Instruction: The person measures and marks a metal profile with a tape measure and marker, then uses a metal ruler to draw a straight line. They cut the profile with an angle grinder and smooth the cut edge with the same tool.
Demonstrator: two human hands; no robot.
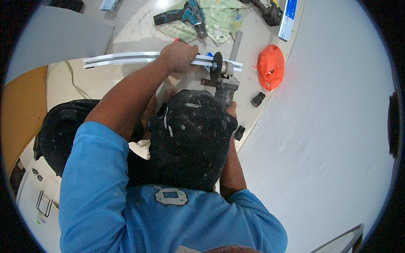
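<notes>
My left hand (179,55) is closed over a long silvery metal channel (122,59) that lies crosswise in front of me. A bit of something red shows at its fingertips. An angle grinder (226,89) is in my right hand (231,109), which is partly hidden behind my bent knee. The grinder's dark disc (217,66) stands upright at the channel, right of my left hand; whether it touches the metal I cannot tell. The grinder's side handle (207,82) points left. Beyond the channel, a teal and black cordless drill (192,17) lies on a patterned green cloth (221,19).
An orange plastic bag (270,67) sits at right, with two dark battery packs (258,99) nearer me. Another power tool (269,13) and a blue-white strip (287,21) lie far right, along the white wall (329,97). A grey panel (63,40) and a cable (71,76) are at left.
</notes>
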